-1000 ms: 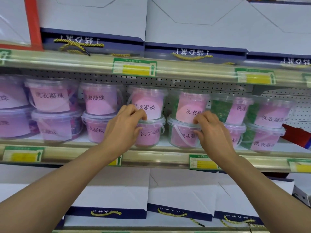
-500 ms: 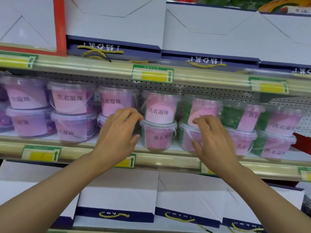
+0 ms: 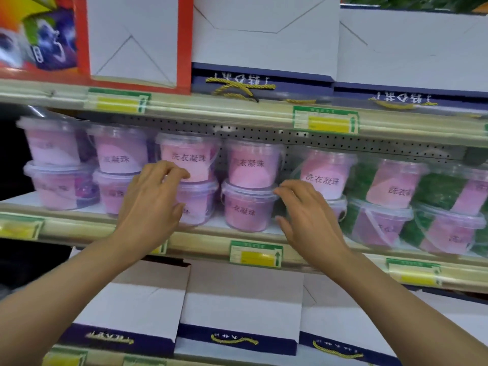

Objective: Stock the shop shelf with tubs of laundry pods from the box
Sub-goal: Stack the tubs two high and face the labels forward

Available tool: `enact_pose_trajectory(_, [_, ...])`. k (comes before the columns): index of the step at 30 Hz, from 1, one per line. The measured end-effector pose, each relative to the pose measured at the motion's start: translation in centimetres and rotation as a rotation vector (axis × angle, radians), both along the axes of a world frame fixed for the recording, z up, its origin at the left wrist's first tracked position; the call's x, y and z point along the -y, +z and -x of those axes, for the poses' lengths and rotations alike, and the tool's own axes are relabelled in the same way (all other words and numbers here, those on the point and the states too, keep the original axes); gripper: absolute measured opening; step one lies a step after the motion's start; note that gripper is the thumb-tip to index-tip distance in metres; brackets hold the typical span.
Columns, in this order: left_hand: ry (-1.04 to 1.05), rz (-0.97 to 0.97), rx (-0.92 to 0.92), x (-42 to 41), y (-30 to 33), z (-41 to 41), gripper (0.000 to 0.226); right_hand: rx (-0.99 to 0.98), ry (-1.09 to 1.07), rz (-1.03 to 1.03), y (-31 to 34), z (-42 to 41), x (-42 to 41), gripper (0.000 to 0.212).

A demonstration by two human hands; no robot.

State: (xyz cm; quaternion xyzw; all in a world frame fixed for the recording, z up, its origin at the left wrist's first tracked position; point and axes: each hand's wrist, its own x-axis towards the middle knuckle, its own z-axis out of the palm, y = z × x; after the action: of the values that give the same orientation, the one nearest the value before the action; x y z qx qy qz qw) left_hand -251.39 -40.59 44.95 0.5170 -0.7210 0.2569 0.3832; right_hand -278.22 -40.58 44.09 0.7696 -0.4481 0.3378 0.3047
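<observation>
Clear tubs of pink laundry pods stand stacked two high along the middle shelf. My left hand hovers in front of the third stack from the left, fingers loosely curled. Its fingertips reach the seam between the upper tub and the lower tub. My right hand is beside the neighbouring stack, curved fingertips at the lid rim of the lower tub. Neither hand holds a tub. Tubs with green contents fill the right end.
The shelf above carries white and navy gift boxes with gold cord handles and a red-edged box. More white and navy boxes lie on the shelf below. Green and yellow price tags line the shelf lips.
The view has swung left and closer, bringing the red-edged box and more left-hand tubs into view. Both hands stay by the same two stacks, with their fingers a little looser.
</observation>
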Motion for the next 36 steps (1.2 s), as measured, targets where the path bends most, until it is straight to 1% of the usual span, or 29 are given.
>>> enact_pose_trajectory(3, [-0.034,0.025,0.028,0.9,0.0,-1.0,0.049,0.013,-0.024,-0.020,0.2,-1.7,1.2,0.052])
enact_pose_trajectory(7, [-0.089,0.067,0.043,1.8,0.1,-1.6,0.043,0.047,-0.056,-0.004,0.4,-2.6,2.0,0.040])
enact_pose_trajectory(11, [-0.160,0.091,0.033,2.1,0.4,-1.8,0.032,0.062,-0.065,0.007,0.7,-3.0,2.4,0.034])
enact_pose_trajectory(16, [-0.191,0.028,0.032,2.1,0.4,-2.1,0.042,0.060,-0.057,0.023,0.5,-3.3,2.1,0.032])
enact_pose_trajectory(23, [-0.229,-0.030,0.014,2.4,0.5,-2.5,0.045,0.049,-0.082,0.036,0.4,-3.3,1.9,0.030])
enact_pose_trajectory(30, [-0.214,-0.009,-0.012,2.5,0.6,-3.2,0.035,0.057,-0.083,0.025,0.3,-3.3,1.6,0.031])
enact_pose_trajectory(36, [-0.201,0.014,0.004,2.7,0.2,-3.2,0.037,0.064,-0.081,0.022,0.4,-3.3,1.5,0.032])
